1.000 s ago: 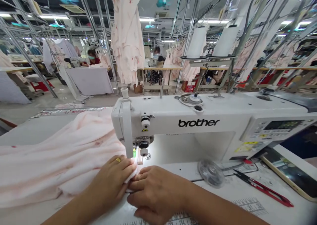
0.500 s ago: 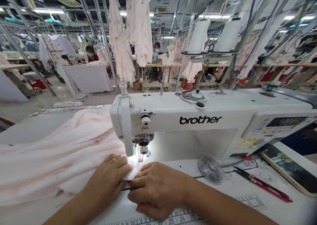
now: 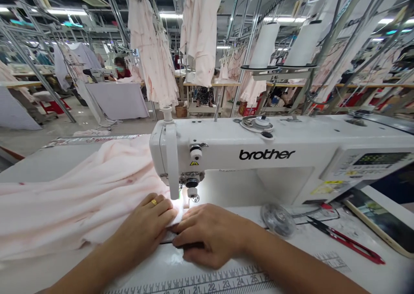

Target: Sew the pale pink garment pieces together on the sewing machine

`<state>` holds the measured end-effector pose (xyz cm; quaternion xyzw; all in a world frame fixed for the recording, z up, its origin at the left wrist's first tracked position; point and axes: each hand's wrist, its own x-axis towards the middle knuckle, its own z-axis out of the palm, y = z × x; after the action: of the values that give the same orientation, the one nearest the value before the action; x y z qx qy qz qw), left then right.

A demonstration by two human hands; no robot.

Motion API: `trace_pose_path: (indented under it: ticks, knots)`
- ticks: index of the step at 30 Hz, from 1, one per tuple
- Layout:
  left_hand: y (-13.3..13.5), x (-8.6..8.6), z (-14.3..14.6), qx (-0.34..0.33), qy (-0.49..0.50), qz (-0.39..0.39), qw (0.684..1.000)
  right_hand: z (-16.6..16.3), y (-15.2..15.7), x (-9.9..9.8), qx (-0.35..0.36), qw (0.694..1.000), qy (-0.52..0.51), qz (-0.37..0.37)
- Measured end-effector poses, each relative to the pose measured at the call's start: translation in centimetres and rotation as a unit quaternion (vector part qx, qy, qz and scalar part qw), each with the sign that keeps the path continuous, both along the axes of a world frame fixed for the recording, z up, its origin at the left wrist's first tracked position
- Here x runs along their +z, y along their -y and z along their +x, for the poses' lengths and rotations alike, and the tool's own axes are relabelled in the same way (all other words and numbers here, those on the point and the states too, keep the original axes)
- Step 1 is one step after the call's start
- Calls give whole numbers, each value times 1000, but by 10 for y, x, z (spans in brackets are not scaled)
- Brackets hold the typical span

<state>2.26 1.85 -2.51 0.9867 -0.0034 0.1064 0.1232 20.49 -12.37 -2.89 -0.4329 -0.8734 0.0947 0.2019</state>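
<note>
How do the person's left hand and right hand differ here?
The left hand wears a gold ring, while the right hand shows no ring. The left hand lies on the pale pink fabric; the right hand sits mostly over the white machine table, beside the fabric. Both are bare, palm down, just in front of the presser foot.

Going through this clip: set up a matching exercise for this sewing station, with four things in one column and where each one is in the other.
Things:
1. gold ring
2. thread snips
3. thread cones
4. fabric

Places:
A. on a stand behind the sewing machine
B. on the left hand
C. on the table, right of the right hand
D. under the left hand

Pairs: 1-B, 2-C, 3-A, 4-D
</note>
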Motion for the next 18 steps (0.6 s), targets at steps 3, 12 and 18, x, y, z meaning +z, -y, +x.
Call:
trace_pose_path:
  ticks: [3,12,18]
  knots:
    - [0,0,1,-1,-10,20,1000,9,-2,10,-40,999,-16,-1]
    - [2,5,-1,-13,23,38,999,13,-3,13,-89,995,47,9]
    - [4,9,-1,-53,61,58,995,11,-2,13,-83,995,46,1]
